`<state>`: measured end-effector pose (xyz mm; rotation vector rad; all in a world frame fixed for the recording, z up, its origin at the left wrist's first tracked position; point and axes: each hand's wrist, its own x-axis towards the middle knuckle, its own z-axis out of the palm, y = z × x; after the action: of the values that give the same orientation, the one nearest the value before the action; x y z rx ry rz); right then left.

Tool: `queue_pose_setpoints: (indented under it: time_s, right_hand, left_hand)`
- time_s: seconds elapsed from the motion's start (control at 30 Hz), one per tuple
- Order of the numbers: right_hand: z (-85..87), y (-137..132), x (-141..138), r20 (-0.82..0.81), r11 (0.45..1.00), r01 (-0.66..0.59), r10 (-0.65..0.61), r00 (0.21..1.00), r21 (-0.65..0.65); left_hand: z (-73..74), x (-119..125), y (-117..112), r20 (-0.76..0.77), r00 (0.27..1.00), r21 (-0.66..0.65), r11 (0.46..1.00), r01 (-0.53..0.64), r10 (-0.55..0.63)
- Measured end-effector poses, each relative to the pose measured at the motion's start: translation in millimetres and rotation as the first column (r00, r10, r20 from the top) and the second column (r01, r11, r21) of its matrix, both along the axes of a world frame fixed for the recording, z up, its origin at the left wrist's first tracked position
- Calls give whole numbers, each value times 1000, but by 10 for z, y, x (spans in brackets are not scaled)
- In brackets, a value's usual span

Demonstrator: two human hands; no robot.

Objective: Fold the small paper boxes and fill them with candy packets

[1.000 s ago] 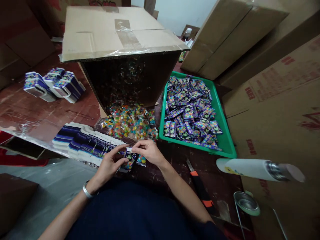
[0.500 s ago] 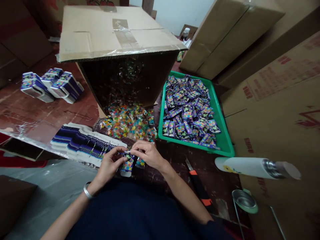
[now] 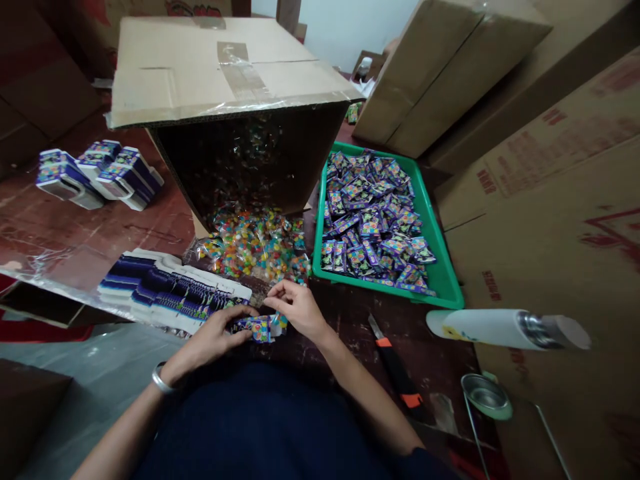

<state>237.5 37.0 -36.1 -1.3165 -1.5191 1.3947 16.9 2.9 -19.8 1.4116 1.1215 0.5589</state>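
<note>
Single head-worn view, facing forward and down, close above the tabletop [image 3: 350,327]

The carton [image 3: 190,77] is matt cardboard, candy bags [image 3: 250,243] glossy plastic, the bangle [image 3: 161,380] shiny metal.

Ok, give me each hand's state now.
Left hand: closed on a small purple box.
Right hand: curled near the box; whether it holds anything cannot be told.

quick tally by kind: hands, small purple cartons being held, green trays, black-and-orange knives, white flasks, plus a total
Hands: 2, the left hand and right hand
Held small purple carton: 1
Green tray: 1
Black-and-orange knife: 1
White flask: 1
Total: 6
</note>
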Motion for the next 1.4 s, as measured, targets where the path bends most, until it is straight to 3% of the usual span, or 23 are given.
queue_pose_setpoints:
  time_s: [0.07,0.13,0.33,0.5,0.57,0.67,0.87,0.97,1.1,1.2,1.3,1.4]
  right_hand:
    - [32,-17,-14,52,983,122,-131,990,138]
    - [59,-42,-25,95,949,165,-196,976,267]
    - [129,-56,-3,206,874,78,-199,958,480]
    - [128,-57,-97,361,805,-39,-221,906,592]
    - [143,-66,-139,411,802,-71,-225,883,593]
    - [227,-75,-136,431,827,-147,-124,894,542]
    - [403,-67,12,296,827,-103,-79,952,553]
    - [343,-90,20,229,840,-131,9,973,526]
    - [145,-162,-26,43,919,52,-75,996,391]
    - [6,-220,-76,-46,957,110,-101,994,268]
    - [-53,-255,-129,-106,956,164,-142,984,244]
    - [-45,-270,-168,-85,926,178,-158,984,332]
  left_hand:
    - [-25,39,-25,21,1000,-36,999,14,-13]
    - [-87,92,-53,64,997,-74,997,-33,38]
    - [-232,180,-104,212,949,-256,950,-177,234]
    - [-207,247,-100,244,951,-204,969,-142,191]
    - [-212,284,-98,254,946,-188,970,-154,200]
    - [-235,316,-98,269,927,-187,958,-216,262]
    - [-194,315,-111,328,879,-178,936,-303,347]
    - [-159,320,-116,324,877,-117,935,-336,355]
    - [-160,325,-124,337,871,-76,932,-354,358]
    - [-178,324,-135,336,868,-80,929,-361,366]
    - [-188,328,-141,296,885,-62,932,-358,360]
    - [-193,348,-138,300,891,-35,937,-347,341]
